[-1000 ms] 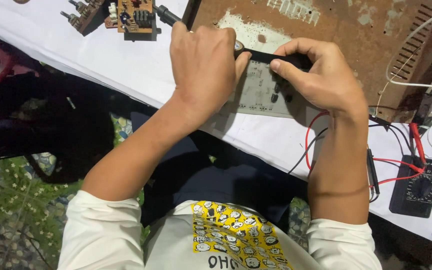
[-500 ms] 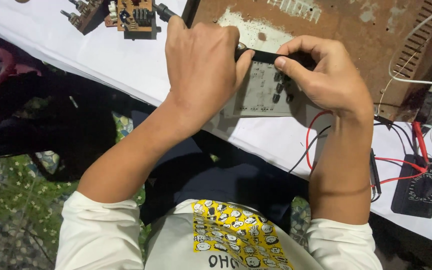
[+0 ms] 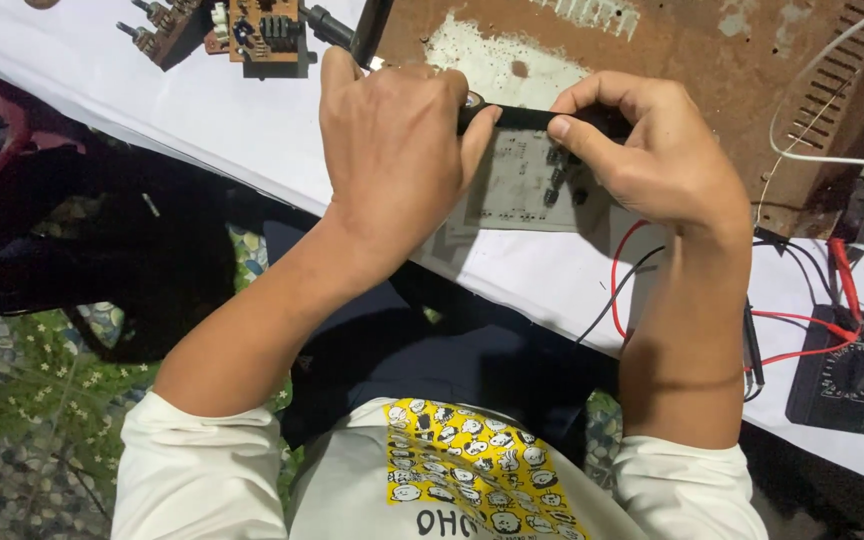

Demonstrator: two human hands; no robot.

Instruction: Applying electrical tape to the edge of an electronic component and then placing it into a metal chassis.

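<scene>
A: Black, narrow and bar-shaped: that part point(image 3: 527, 118) is pinched at its two ends, the left hand point(image 3: 397, 160) closed over one, the right hand point(image 3: 652, 160) gripping the other with thumb and fingertips.

B: Any change?

A: Hardly. Both hands have edged slightly nearer the rusty brown metal chassis point(image 3: 712, 70); the grip looks unchanged.

B: Where is the bar?

A: Just in front of the chassis, above the pale grey circuit board point(image 3: 517, 190) on the white tabletop point(image 3: 222, 120).
</scene>
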